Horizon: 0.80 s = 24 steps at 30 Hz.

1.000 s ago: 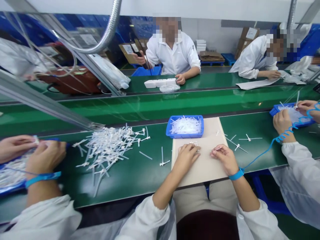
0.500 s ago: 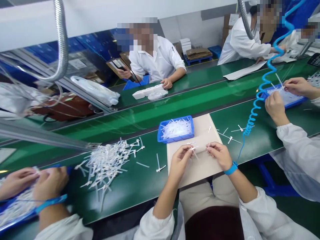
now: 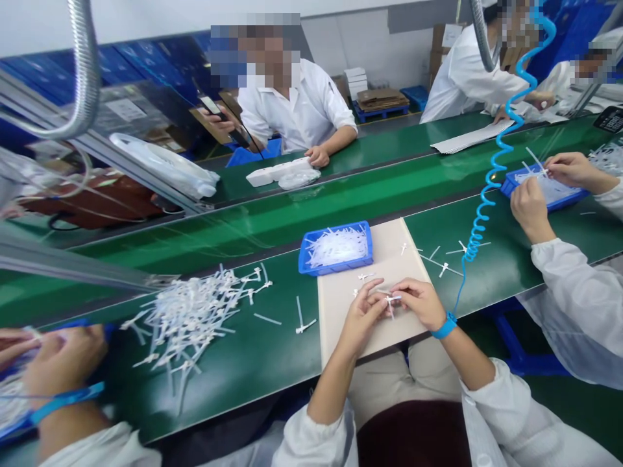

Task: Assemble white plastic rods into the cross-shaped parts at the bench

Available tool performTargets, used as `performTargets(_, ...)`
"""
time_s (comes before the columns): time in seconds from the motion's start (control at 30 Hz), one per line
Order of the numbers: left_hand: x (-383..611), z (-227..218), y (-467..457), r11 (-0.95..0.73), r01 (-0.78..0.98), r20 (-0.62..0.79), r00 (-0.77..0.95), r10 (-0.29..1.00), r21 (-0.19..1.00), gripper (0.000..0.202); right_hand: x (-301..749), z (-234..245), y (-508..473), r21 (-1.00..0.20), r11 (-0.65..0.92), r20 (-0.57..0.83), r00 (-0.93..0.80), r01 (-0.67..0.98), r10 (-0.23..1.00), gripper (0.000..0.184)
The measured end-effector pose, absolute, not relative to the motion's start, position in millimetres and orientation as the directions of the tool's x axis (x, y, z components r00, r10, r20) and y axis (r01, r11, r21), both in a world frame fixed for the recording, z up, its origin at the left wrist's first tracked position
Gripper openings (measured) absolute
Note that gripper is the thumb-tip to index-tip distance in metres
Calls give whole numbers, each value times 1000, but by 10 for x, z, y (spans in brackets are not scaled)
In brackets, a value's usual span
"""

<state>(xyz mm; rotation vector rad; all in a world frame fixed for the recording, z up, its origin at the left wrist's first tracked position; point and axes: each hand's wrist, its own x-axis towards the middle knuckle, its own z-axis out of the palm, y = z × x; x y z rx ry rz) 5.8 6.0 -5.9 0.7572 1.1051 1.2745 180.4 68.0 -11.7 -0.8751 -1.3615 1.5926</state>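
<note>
Plastic tie (image 3: 390, 303), small, white and T-shaped, is held just above the beige board (image 3: 384, 250), between your hands. Your left hand (image 3: 363, 310) and right hand (image 3: 419, 301) curl inward, their fingers pinching it from either side. A blue wrist strap (image 3: 445, 326) circles your right wrist, and its coiled blue cord (image 3: 479, 220) rises beyond the board's right side. Two loose white ties (image 3: 365, 276) lie on the board just ahead of your left hand.

Farther along the board, a blue tray (image 3: 335, 268) packed with ties sits at its far left corner. Scattered ties (image 3: 444, 268) lie on the green bench just right of the board, and a large heap of ties (image 3: 195, 318) lies left of it. Well left of the board, a co-worker's hands (image 3: 61, 366) work over a tray. Well right of it, another co-worker's hands (image 3: 530, 201) work above a second blue tray (image 3: 509, 188). Beyond the board runs a green conveyor belt (image 3: 292, 220), and past that a seated person's hand (image 3: 317, 155) rests beside white boxes (image 3: 277, 172).
</note>
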Motion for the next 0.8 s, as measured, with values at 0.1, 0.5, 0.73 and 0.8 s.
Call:
performTargets(0.1, 64, -12, 50, 180, -284, -205, -62, 977, 942, 42, 1798, -125, 681, -985, -58, 19, -438, -160, 899, 19)
performTargets(0.5, -51, -135, 111, 25, -399, -185, -369, 911, 916, 40, 1687, -256, 678, -988, 9, 82, -473, -156, 877, 50)
performTargets(0.73, -2, -97, 64, 86, -317, -205, -364, 908, 945, 45, 1653, -84, 614, -983, 182, 157, -474, 6, 866, 32)
performTargets(0.8, 13, -88, 53, 90, -293, -203, -382, 902, 952, 45, 1662, -75, 610, -977, 213, 174, -506, 21, 845, 36)
